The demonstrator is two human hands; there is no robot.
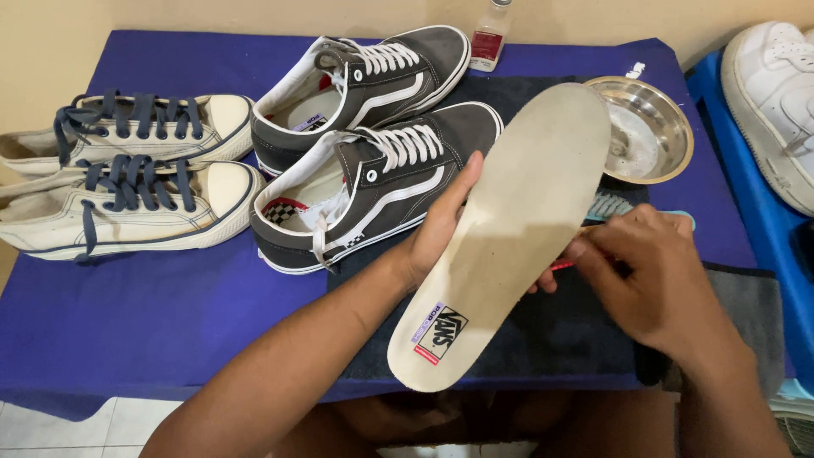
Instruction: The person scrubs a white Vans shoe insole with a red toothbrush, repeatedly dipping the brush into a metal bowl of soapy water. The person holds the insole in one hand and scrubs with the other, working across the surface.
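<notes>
My left hand holds a long cream insole from behind, tilted up over a dark towel. My right hand is closed on a toothbrush with a red handle and pale blue bristles, right beside the insole's edge. A pair of dark grey sneakers with white laces lies just left of the insole, heels toward me.
A cream pair of sneakers with navy laces lies at the left on the blue cloth. A steel bowl and a small bottle stand at the back. A white shoe rests at far right.
</notes>
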